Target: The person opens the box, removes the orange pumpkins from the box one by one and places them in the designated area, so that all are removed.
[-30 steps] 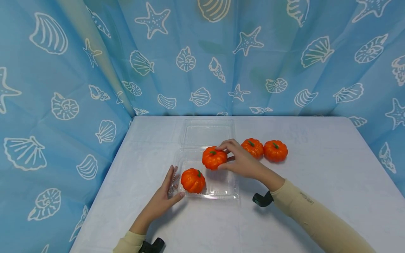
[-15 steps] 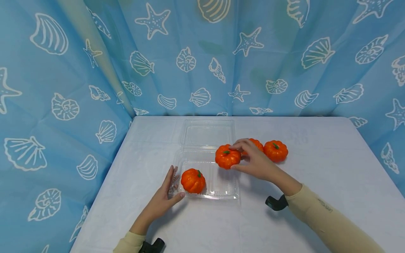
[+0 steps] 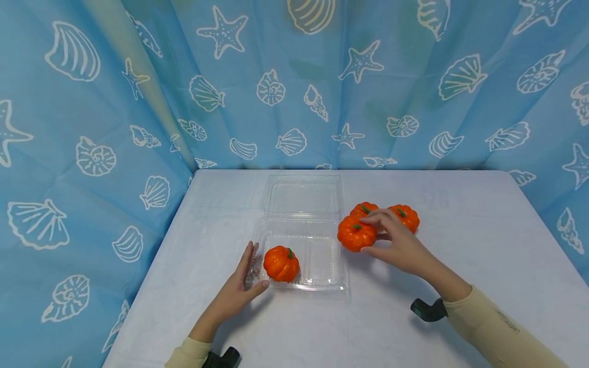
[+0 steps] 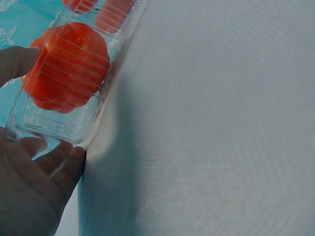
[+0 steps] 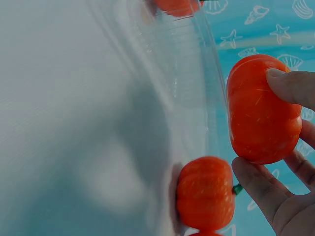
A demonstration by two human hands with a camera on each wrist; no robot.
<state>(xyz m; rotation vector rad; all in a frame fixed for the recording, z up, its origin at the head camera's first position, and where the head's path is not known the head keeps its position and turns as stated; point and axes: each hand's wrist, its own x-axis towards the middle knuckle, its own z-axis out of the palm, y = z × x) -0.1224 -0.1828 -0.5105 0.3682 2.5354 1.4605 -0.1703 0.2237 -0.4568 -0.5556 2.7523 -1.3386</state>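
My right hand (image 3: 399, 245) grips a small orange toy pumpkin (image 3: 353, 235) with a green stem. In the right wrist view, the thumb presses one side of the held pumpkin (image 5: 261, 113) and the fingers support the other. It is held up off the table, beside the right edge of the clear plastic clamshell box (image 3: 325, 255). Another toy pumpkin (image 3: 281, 263) sits in the box's front left part. My left hand (image 3: 235, 292) rests at the box's front left corner with extended fingers; in the left wrist view, fingertips touch the box wall (image 4: 56, 125).
Two more toy pumpkins, one at the back (image 3: 365, 207) and one farther right (image 3: 407, 217), are on the white tablecloth (image 3: 465, 245), partly hidden by my right hand and its pumpkin. The clear lid (image 3: 303, 197) lies folded back. A blue seashell curtain (image 3: 285, 117) hangs behind.
My right hand has moved right with its pumpkin, from over the box to beyond its right edge, in front of the two other pumpkins. The left hand has stayed put.
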